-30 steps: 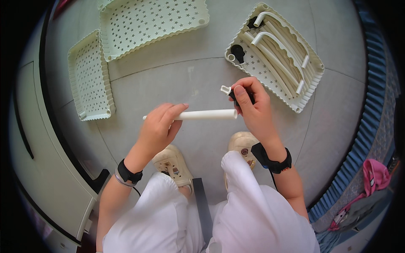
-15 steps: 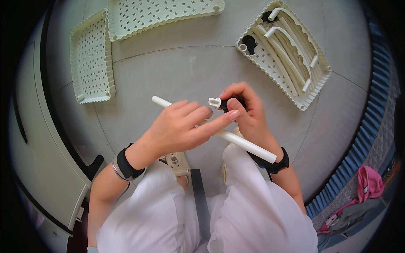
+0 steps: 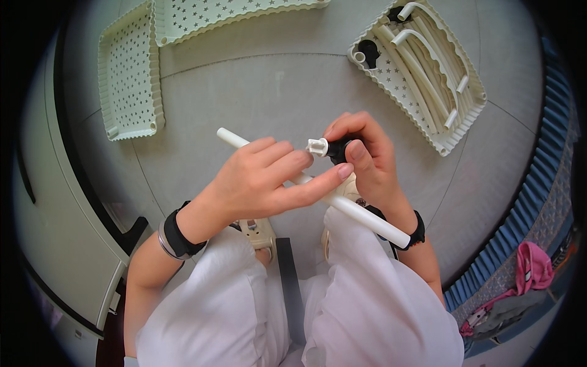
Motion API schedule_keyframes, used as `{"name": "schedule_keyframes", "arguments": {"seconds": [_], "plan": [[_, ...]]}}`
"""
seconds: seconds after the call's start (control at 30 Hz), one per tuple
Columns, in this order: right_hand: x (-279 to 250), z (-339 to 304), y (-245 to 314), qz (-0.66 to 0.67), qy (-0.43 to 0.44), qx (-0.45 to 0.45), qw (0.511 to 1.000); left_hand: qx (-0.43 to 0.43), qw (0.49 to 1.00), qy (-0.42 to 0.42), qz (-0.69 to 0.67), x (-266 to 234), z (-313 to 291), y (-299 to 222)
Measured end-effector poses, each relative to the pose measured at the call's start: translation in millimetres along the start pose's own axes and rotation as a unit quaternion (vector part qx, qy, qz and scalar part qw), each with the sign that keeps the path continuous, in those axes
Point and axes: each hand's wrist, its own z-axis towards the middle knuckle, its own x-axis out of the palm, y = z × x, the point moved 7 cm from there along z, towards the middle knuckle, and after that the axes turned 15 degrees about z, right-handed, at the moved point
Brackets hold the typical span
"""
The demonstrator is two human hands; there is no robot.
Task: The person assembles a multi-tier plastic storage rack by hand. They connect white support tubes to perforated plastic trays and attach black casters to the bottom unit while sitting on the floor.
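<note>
A long white tube (image 3: pixel 370 221) slants beneath my left hand (image 3: pixel 260 180), whose curled fingers wrap round its middle while the index finger stretches toward my other hand. Between the thumb and fingers of my right hand (image 3: pixel 370 156) is a black caster wheel (image 3: pixel 340 149). Its white plug-like stem (image 3: pixel 317 147) points left, close to my left fingertips. I cannot tell whether those fingertips touch the stem. Part of the wheel is hidden by my right fingers.
At the far right, a white basket (image 3: pixel 441 147) holds several tubes, curved handles and black casters. Two more star-patterned baskets, one upright-edged tray (image 3: pixel 131 92) and a larger one (image 3: pixel 238 15), lie at the far left. A white cabinet (image 3: pixel 73 244) borders the left, blue pleated fabric (image 3: pixel 513 232) the right.
Both hands have shifted slightly: the right one, with the caster, a little to the right. The tube's near end has moved right and downward. The baskets sit a little higher in view.
</note>
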Motion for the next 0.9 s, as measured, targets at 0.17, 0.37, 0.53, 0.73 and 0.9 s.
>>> {"name": "schedule_keyframes", "arguments": {"seconds": [0.17,0.37,0.53,0.73,0.9], "plan": [[-0.1,-2.2,-2.7,-0.002,-0.002,0.005,1.000,0.001,1.000,0.006,0.005,0.8,-0.8,-2.4],[3.0,-2.2,0.7,0.008,0.001,0.013,1.000,0.001,1.000,-0.005,-0.002,-2.2,1.1,-2.3],[7.9,-2.8,2.7,0.031,0.022,-0.002,0.999,-0.019,0.997,-0.073,0.025,-1.3,-0.9,-3.2],[7.9,-3.4,2.3,0.040,0.026,-0.003,0.999,-0.023,0.995,-0.096,0.016,-7.4,-0.1,-4.3],[6.7,-2.7,4.1,0.025,0.024,-0.009,0.999,0.000,0.999,-0.050,-0.015,-4.9,-1.8,-5.4]]}}
